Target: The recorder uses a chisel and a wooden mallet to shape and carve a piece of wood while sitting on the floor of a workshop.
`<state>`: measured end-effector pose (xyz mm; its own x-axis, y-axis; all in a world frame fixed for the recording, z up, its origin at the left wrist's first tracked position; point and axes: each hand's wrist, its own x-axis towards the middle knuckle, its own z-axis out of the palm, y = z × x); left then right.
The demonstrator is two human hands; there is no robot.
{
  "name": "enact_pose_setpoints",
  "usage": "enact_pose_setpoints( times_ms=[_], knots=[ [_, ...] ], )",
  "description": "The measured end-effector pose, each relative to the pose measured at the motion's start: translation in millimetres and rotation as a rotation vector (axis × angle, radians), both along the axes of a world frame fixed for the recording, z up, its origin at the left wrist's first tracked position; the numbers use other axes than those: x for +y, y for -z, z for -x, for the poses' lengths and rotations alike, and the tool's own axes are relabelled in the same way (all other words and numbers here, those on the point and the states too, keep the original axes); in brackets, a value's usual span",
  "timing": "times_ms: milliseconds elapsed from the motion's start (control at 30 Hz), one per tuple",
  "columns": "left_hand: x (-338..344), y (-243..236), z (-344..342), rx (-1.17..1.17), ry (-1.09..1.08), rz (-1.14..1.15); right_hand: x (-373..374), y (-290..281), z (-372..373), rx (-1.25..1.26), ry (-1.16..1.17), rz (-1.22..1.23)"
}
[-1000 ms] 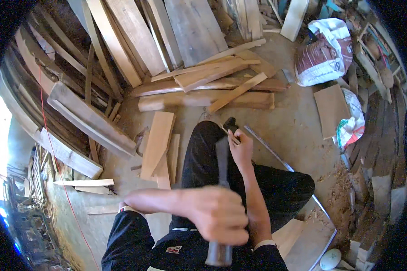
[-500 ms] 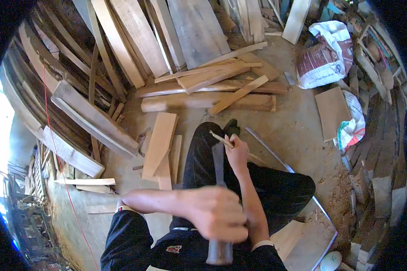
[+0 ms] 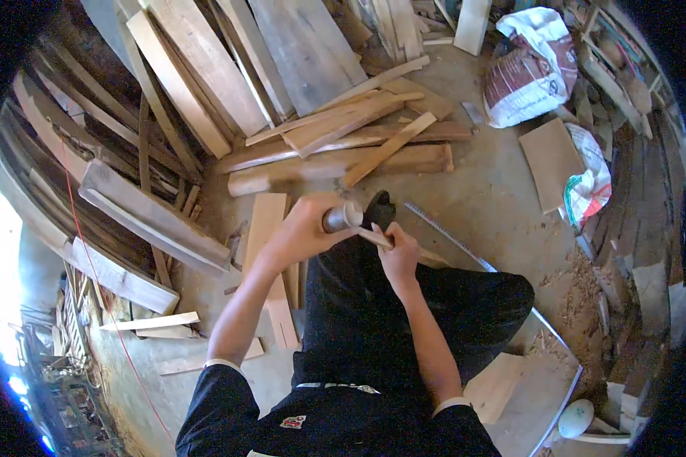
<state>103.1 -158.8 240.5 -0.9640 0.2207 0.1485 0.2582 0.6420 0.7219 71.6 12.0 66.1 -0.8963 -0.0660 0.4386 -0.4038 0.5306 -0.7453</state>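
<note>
My left hand [image 3: 305, 225] is wrapped round the metal cylindrical handle [image 3: 343, 217] of a tool, whose end faces up at me; the blade is hidden beneath. Just to its right, my right hand [image 3: 399, 251] grips a thin, pale wooden strip [image 3: 376, 238] that slants across from the tool toward the lower right. Both hands are over my dark-trousered legs [image 3: 465, 305], close to a black-socked foot [image 3: 379, 209].
Planks [image 3: 251, 46] lean at the back, with loose boards [image 3: 335, 160] before them and long curved timbers [image 3: 91, 129] at left. A red cord [image 3: 103, 289] runs downward. Printed sacks [image 3: 530, 72], a brown board [image 3: 549, 167], a long metal rule [image 3: 450, 236] and offcuts lie rightward.
My left hand has moved from low and near me to forward beside my right hand, tipping the tool's blade out of sight. The wooden strip is still in my right hand.
</note>
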Motion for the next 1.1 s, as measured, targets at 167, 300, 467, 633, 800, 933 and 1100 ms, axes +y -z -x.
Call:
enact_pose_setpoints(
  times_ms=[167,300,467,633,800,933,1100],
  knots=[
    [-13,32,-4,-0.037,-0.013,-0.028,-1,1,-6,-0.008,-0.006,0.014],
    [-19,39,-7,-0.048,0.001,-0.132,-8,-2,-11,-0.005,-0.018,0.026],
    [-23,48,-2,-0.07,0.027,-0.142,-7,2,-9,0.05,-0.02,0.011],
    [-23,45,-1,-0.079,-0.001,-0.064,-11,1,-8,0.083,-0.069,-0.045],
    [-2,38,9,0.123,-0.26,-0.162,-12,17,-24,0.102,-0.231,-0.134],
    [-6,41,5,0.06,-0.159,-0.111,0,1,-14,0.083,-0.142,0.015],
    [-35,71,21,0.199,-0.533,0.024,87,-11,14,0.073,0.174,0.39]
  ],
)
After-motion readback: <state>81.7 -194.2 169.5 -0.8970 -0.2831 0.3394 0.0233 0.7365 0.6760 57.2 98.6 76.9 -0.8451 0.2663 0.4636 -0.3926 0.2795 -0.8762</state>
